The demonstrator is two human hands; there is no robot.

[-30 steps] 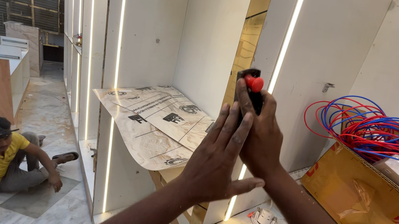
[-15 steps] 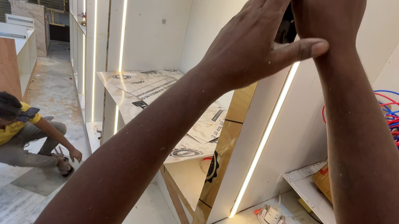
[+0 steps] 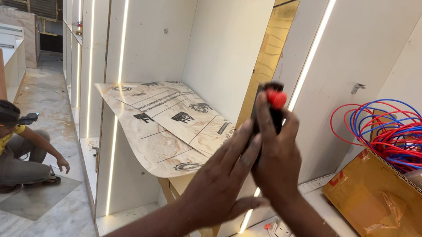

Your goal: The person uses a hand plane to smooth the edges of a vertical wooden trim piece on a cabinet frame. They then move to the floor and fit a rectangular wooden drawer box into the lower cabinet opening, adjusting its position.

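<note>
Shelf unit fit-out, both hands up on a little black tool

Big white shelving (image 3: 225, 30) with lit strips fills the view, a wood-pattern sheet (image 3: 165, 122) lies across one shelf, and a cardboard box (image 3: 387, 214) keeps the red and blue wire coils (image 3: 406, 135) together. Right hand (image 3: 278, 157) is clenched around the black tool with a red tip (image 3: 272, 108), held up by the gold strip (image 3: 272, 49); left hand (image 3: 223, 182) lies flat against it, fingers spread, probably steadying.

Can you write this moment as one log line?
right hand: grips black tool with red tip | left hand: open, against tool | box: holds wires
</note>
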